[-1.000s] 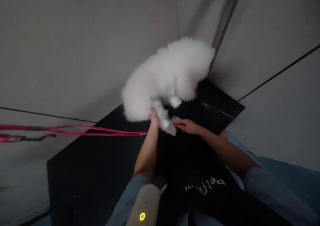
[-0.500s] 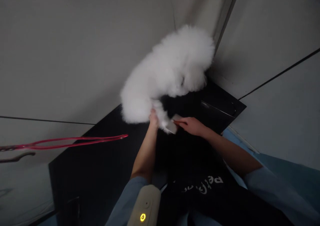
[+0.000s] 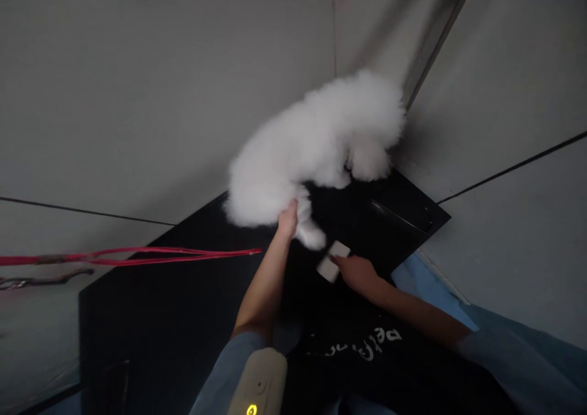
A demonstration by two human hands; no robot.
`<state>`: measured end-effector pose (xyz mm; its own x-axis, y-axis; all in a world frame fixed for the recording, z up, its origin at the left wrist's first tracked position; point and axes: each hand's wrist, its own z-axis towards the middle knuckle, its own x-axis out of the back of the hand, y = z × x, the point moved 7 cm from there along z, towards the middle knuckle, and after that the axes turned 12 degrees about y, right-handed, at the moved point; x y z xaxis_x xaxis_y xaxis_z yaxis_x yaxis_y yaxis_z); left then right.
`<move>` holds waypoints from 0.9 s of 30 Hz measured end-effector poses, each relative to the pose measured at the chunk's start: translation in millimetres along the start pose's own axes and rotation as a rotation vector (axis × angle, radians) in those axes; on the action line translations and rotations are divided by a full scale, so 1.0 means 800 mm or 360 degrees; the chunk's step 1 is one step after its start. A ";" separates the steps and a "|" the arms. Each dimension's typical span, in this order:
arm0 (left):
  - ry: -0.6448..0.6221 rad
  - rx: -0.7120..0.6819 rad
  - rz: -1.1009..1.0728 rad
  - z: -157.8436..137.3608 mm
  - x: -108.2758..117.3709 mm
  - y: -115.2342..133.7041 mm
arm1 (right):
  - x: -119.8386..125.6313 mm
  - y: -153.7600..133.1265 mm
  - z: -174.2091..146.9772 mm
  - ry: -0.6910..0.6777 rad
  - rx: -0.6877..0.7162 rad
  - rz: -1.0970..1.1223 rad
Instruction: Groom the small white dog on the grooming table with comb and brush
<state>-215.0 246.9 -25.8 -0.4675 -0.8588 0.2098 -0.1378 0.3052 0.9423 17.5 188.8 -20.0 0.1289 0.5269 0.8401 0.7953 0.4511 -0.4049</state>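
A fluffy white dog (image 3: 316,134) stands on a black table (image 3: 183,305), its rear toward the left and its head at the right. My left hand (image 3: 288,219) is closed around the upper part of one of its legs (image 3: 312,235), and the fur hides most of my fingers. In my right hand (image 3: 360,274) is a slicker brush (image 3: 334,261) with a pale, flat rectangular head. The brush is just below and right of the leg's paw end, apart from the fur.
A red leash loop (image 3: 174,254) stretches in from the left above the table, with a dark metal hook (image 3: 50,279) below it. Grey walls (image 3: 114,97) meet behind the dog. A pale device with a yellow light (image 3: 259,381) is at the bottom, before my black apron (image 3: 367,366).
My right hand has drawn the brush down and away from the leg, turning its head. The dog's head has tipped lower. My left hand keeps hold of the leg while the view shifts slightly.
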 end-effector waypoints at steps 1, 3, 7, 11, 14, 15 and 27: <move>-0.0009 -0.0064 0.0009 0.001 0.000 0.007 | -0.003 0.000 -0.003 -0.0048 0.0017 -0.0007; -0.0052 -0.0160 0.0055 0.003 -0.002 0.017 | 0.007 -0.008 -0.001 0.0083 0.0086 0.0067; -0.0170 -0.0123 0.0042 0.005 -0.013 0.015 | 0.024 -0.023 0.015 0.0382 0.0099 0.0164; -0.0201 -0.0149 -0.0107 0.001 -0.020 0.018 | -0.005 -0.020 0.013 0.0097 0.0111 0.0146; -0.0147 -0.0175 -0.0063 -0.001 -0.020 0.028 | 0.010 -0.022 0.018 0.0333 0.0126 0.0236; -0.0147 -0.0165 -0.0048 -0.002 -0.021 0.032 | 0.018 -0.022 0.020 0.0424 0.0092 0.0236; -0.0351 -0.0230 -0.0161 -0.011 -0.021 0.055 | 0.026 -0.029 0.023 0.0427 0.0069 0.0148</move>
<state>-205.5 271.4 14.0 -0.6387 -0.7666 0.0661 -0.0749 0.1474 0.9862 -9.5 202.7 0.2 0.3571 0.3605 0.8617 0.7472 0.4433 -0.4951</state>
